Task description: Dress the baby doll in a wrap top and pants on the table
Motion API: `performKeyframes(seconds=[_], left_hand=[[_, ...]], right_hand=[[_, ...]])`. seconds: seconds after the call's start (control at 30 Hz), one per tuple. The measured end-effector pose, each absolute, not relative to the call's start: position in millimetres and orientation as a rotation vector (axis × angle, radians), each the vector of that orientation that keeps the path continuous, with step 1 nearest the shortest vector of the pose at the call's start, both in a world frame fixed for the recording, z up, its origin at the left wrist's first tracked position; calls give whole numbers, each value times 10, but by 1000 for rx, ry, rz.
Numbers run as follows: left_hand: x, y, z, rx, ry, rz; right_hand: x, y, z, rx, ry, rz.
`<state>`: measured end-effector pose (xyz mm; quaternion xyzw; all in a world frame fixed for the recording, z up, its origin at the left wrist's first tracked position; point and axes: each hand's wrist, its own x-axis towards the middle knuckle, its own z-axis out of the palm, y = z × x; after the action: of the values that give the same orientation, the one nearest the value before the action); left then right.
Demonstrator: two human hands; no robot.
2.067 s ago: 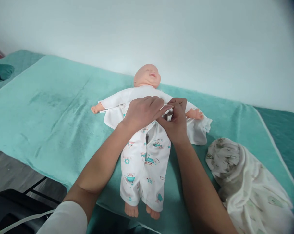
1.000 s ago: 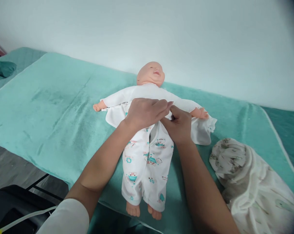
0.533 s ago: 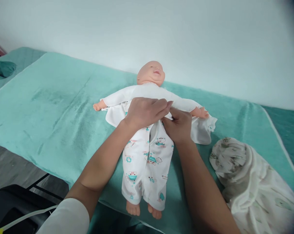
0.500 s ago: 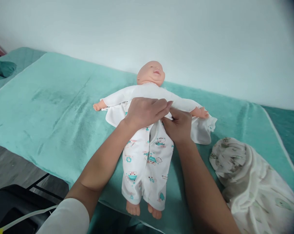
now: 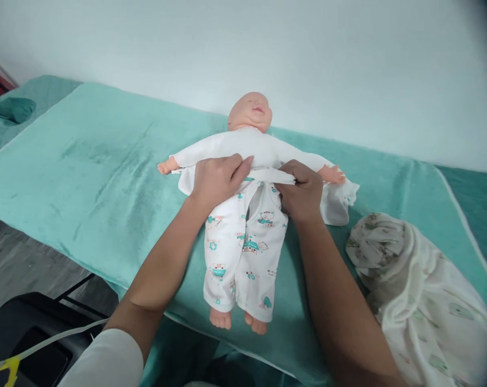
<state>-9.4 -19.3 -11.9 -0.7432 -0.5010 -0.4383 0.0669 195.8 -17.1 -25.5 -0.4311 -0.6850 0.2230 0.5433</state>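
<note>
At frame centre, the waistband (image 5: 270,176) of the doll (image 5: 249,110)'s downward-pointing printed trousers (image 5: 249,246) stretches crosswise from the left hand (image 5: 215,180), curled against it with its grip hidden, to the right hand (image 5: 303,189), clamped on its right end.

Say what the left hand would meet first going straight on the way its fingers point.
Most likely the baby doll's white-clad torso, just ahead of the left hand; depth is unclear, so they may already touch.
</note>
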Motion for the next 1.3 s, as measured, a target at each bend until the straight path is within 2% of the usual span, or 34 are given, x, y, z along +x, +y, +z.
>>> performKeyframes(seconds=[0.17,0.43,0.7,0.9,1.07,1.3], left_hand=[[-304,-313,-298,-2223,-1728,-1464],[-432,-550,-383,-2336,-1800,-1841],[-577,-794,-452,-2517,-2048,-1696],[-671,-940,-401,-2750,-2227,-1749],[-682,-940,-411,-2795,-2020,-1801],[-625,-929,-519,-2632,-1467,-1828]], right_hand=[[2047,-195,-354,-1149,-1550,694],[2152,-319,-314,-1378,-1728,669],[2274,-581,-335,-1436,-1799,781],[2302,-746,-435,-1369,-1717,966],[2277,-750,-412,-1614,-1652,906],[2023,-934,-323,-1684,-1610,538]])
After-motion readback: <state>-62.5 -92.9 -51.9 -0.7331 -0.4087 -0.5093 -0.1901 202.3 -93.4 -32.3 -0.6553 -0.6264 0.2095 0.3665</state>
